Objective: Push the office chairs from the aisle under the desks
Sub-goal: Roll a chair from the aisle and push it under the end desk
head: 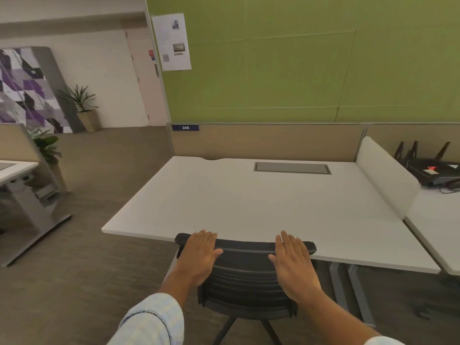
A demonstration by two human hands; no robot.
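A black office chair (pixel 245 275) stands at the front edge of a white desk (pixel 249 200), its backrest top level with the desk edge and its seat hidden beneath. My left hand (pixel 200 255) lies flat on the left part of the backrest, fingers together and stretched forward. My right hand (pixel 293 262) lies flat on the right part in the same way. Neither hand curls around the backrest. Two black legs of the chair base show below it.
A beige partition (pixel 268 141) and a green wall panel close off the desk's far side. A white divider (pixel 383 175) separates it from the right-hand desk, which holds a black router (pixel 435 170). Another desk (pixel 17 170) stands at left across carpeted aisle. Potted plants stand further back.
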